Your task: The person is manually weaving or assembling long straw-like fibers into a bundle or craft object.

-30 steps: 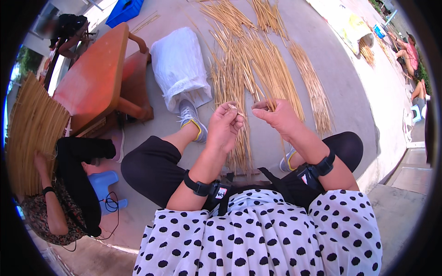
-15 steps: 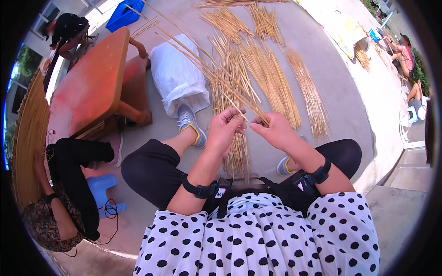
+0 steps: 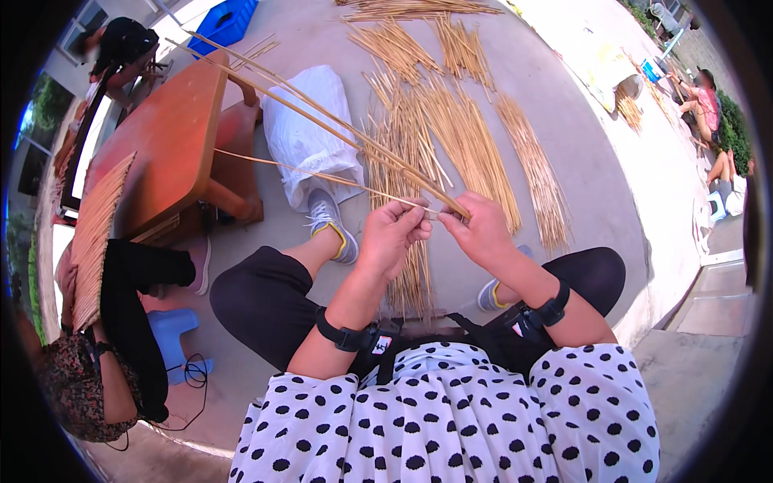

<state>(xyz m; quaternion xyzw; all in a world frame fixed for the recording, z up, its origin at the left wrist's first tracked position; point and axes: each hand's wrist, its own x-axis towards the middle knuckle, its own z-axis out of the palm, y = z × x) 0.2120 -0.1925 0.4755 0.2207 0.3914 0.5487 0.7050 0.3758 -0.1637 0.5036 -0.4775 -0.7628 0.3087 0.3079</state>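
Note:
In the head view, my left hand [image 3: 396, 235] is closed on a thin pale reed [image 3: 322, 176], pinched between thumb and fingers at its near end. My right hand [image 3: 475, 227] grips several long reeds [image 3: 310, 118] that slant up toward the back left, and its thumb is close to the end of the thin reed. Beyond my hands, bundles of straw-coloured reeds [image 3: 465, 142] lie on the grey concrete floor [image 3: 600, 161]. A white woven sack [image 3: 304, 113] lies to their left, by my shoe.
An orange table [image 3: 165, 153] stands at left, a blue crate [image 3: 217, 28] behind it. A co-worker [image 3: 121, 378] sits close on my left with a reed mat [image 3: 98, 241] and a blue stool [image 3: 169, 350]. Another person [image 3: 121, 56] is at back left; a person in pink [image 3: 707, 105] sits far right.
The long reeds have swung up and leftward in my right hand, and the thin reed now stretches left from my left hand. The co-worker's mat has tilted over toward the table.

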